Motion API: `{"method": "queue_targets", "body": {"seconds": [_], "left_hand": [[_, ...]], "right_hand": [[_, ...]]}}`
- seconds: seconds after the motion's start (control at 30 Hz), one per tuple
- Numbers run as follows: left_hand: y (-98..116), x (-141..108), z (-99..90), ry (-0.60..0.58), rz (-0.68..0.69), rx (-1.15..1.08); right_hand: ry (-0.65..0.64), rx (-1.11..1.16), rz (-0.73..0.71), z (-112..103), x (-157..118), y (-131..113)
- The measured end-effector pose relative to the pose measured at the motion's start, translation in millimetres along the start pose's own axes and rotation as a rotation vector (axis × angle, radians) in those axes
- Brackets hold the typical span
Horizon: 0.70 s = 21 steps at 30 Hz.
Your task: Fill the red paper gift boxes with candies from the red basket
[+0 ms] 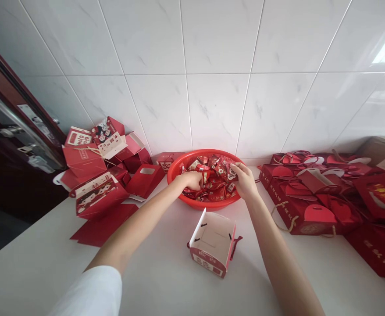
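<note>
A round red plastic basket stands against the tiled wall, filled with small wrapped candy packets, mostly red. My left hand reaches into it from the left, its fingers curled down among the packets; what they grip is hidden. At the basket's right rim, my right hand pinches a red candy packet with white lettering between thumb and fingers. In front of the basket sits a red and white gift box, its top open and its pale inside bare, with a dark red cord at the side.
Folded and flat red boxes are piled at the left, beside a dark door with a metal handle. Several red gift boxes with handles and cords crowd the right side. Another red box stands behind the basket on the white table.
</note>
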<state>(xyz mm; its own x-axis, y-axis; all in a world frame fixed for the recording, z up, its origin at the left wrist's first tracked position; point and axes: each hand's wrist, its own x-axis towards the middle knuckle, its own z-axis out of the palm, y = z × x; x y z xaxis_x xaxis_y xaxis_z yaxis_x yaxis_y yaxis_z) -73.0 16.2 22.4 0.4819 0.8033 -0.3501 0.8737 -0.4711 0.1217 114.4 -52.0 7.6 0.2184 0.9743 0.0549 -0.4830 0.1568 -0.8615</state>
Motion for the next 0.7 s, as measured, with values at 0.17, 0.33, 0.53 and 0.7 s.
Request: {"method": "queue_targets", "body": {"seconds": [0.17,0.33,0.53,0.7], "left_hand": [[6.2,-1.9,0.4,-0.043,0.015,0.041],[5.7,1.0,2.5,-0.003,-0.019,0.06],[4.6,3.8,2.3,0.097,0.008,0.08],[-2.4,2.1,-0.1,0.211,0.015,0.029]], "right_hand": [[0.001,-0.006,-0.002,0.2,0.3,0.9],[-0.009,-0.029,-0.019,-0.4,0.6,1.5],[-0.021,-0.025,-0.02,-2.7,1.9,3.9],[-0.024,-0.042,-0.018,-2.5,1.5,2.9]]}}
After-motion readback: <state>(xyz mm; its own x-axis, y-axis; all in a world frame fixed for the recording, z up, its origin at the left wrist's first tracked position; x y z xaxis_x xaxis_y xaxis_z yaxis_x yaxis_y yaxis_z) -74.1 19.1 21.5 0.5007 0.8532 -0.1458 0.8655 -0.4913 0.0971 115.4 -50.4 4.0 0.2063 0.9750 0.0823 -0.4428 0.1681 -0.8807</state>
